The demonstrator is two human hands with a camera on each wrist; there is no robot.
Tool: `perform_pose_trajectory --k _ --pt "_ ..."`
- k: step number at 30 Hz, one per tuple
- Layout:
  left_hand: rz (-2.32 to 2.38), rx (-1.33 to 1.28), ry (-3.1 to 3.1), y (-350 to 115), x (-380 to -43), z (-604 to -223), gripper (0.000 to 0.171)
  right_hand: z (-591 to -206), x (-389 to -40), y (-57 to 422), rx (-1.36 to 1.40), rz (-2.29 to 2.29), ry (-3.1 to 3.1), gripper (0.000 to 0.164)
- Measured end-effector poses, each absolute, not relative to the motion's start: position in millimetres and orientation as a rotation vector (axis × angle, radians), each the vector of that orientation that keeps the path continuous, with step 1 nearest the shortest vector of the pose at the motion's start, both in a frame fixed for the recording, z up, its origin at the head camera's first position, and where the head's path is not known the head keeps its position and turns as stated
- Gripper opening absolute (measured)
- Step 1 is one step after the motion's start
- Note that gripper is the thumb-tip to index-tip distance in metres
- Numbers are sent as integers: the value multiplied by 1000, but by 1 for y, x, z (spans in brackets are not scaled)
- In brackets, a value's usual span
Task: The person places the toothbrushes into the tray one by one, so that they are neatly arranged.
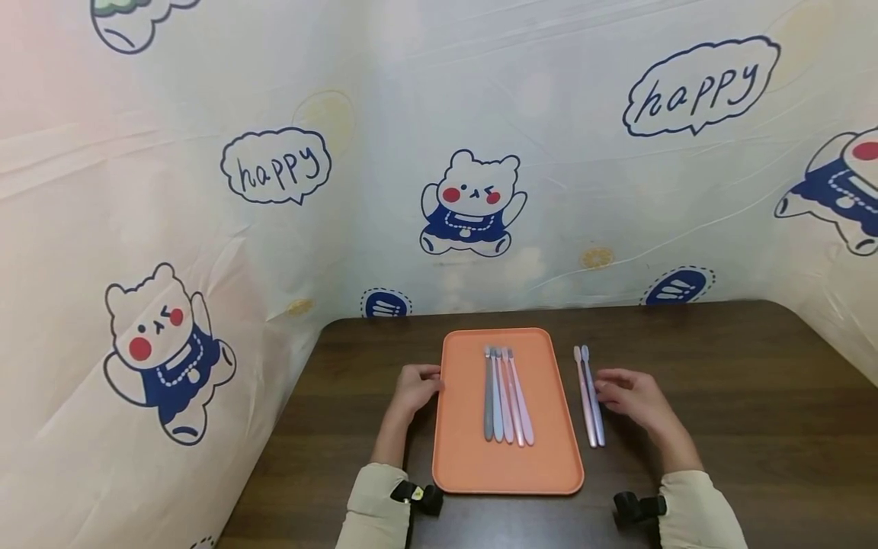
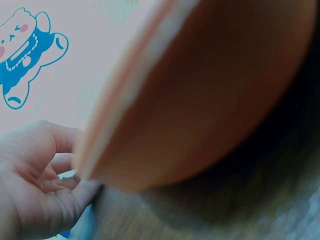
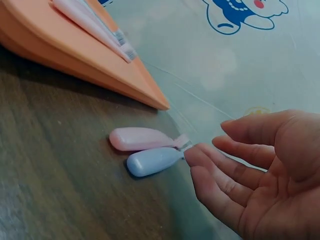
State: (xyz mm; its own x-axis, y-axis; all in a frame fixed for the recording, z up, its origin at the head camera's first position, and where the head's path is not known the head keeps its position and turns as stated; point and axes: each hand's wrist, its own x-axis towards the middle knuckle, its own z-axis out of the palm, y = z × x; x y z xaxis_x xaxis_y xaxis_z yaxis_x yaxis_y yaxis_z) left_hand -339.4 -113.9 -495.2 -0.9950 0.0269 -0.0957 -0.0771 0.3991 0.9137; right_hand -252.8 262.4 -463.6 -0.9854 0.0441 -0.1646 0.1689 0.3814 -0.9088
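The left hand (image 1: 415, 390) grips the tray (image 1: 507, 471) at its ten o'clock; the right hand (image 1: 634, 396) is loose, next to two toothbrushes (image 1: 594, 404) at the tray's three o'clock; five toothbrushes (image 1: 504, 400) lie on the tray.

Right hand (image 3: 260, 175) at the blue toothbrush (image 3: 155, 161)

The fingers are slightly bent, with their tips beside the far end of the blue toothbrush; whether they touch it is unclear. A pink toothbrush (image 3: 142, 138) lies right alongside, its rounded handle end, like the blue one's, facing the camera. Both are on a dark wooden table (image 3: 60, 175), apart from an orange tray (image 3: 90, 75) at upper left. On the tray rests a pale pink toothbrush (image 3: 95, 27), bristles showing, with another partly hidden behind it. A pale sheet (image 3: 200, 75) bearing a cropped cartoon figure (image 3: 232, 14) fills the background.
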Motion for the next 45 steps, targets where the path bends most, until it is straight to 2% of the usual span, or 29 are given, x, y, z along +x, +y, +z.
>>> perform_pose_trajectory --k 32,45 --pt "1695 -44 2520 -113 -337 -494 39 -477 -254 257 355 -1403 2763 49" --pt "1713 -16 2523 -113 -338 -496 39 -478 -254 256 485 -1377 2756 43"
